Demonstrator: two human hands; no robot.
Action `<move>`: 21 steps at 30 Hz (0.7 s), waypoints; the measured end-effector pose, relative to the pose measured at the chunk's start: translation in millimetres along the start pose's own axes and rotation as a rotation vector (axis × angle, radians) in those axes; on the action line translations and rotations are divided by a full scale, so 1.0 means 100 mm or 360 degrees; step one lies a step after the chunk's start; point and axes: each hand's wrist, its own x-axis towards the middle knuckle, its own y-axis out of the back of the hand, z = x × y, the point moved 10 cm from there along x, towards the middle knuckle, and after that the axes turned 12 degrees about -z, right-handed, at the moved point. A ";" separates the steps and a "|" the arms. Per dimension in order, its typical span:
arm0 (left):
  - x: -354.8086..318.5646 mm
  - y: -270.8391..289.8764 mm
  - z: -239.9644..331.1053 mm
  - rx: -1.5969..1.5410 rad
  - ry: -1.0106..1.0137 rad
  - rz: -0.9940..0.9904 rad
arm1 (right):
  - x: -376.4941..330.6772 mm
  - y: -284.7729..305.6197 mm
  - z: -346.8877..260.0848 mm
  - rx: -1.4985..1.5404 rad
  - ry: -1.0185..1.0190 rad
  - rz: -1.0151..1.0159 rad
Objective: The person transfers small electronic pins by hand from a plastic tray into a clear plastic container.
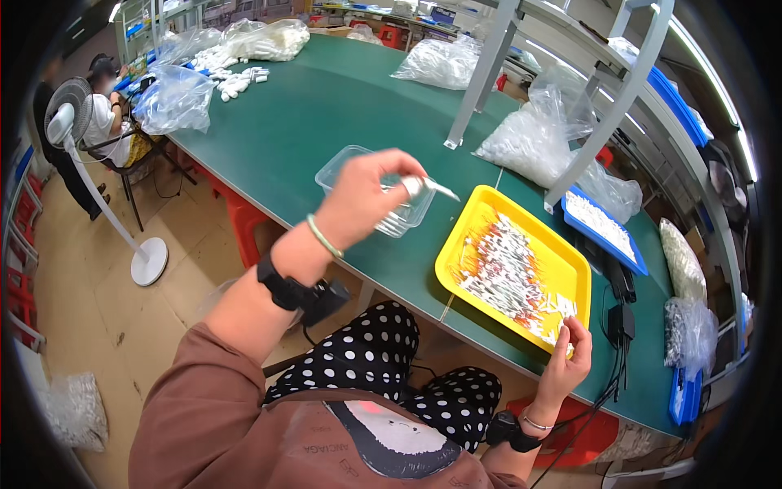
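My left hand [362, 196] is raised over a clear plastic box [332, 169], its fingers closed on a slim white piece [440, 190] that points right. A rounded white part also shows at those fingertips; its kind is unclear. White stick-like pieces lie in the box, partly hidden by the hand. To the right is a yellow tray [468, 213], heaped with small white parts [505, 269] that have thin orange-red wires among them. At its near right corner, my right hand [570, 363] has its fingers pinched together beside some white pieces; what they hold is too small to make out.
A blue tray [607, 232] of white parts sits beyond the yellow one, near black cables [621, 326]. Grey rack legs [489, 77] stand on the green table [269, 155]. Bags of white parts [529, 134] lie behind. A white fan [147, 261] and other people are at left.
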 end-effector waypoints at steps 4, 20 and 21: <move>0.03 0.27 -0.21 0.0179 0.0187 0.0193 | 0.26 0.26 0.28 -0.0165 -0.0009 -0.0115; 0.19 -1.09 -0.01 0.0883 -0.0168 -0.0712 | 0.59 -0.28 0.41 -0.0625 -0.0162 -0.1050; 0.22 -1.25 -0.05 0.0982 -0.0189 -0.0733 | 0.60 -0.28 0.44 -0.0711 -0.0164 -0.1044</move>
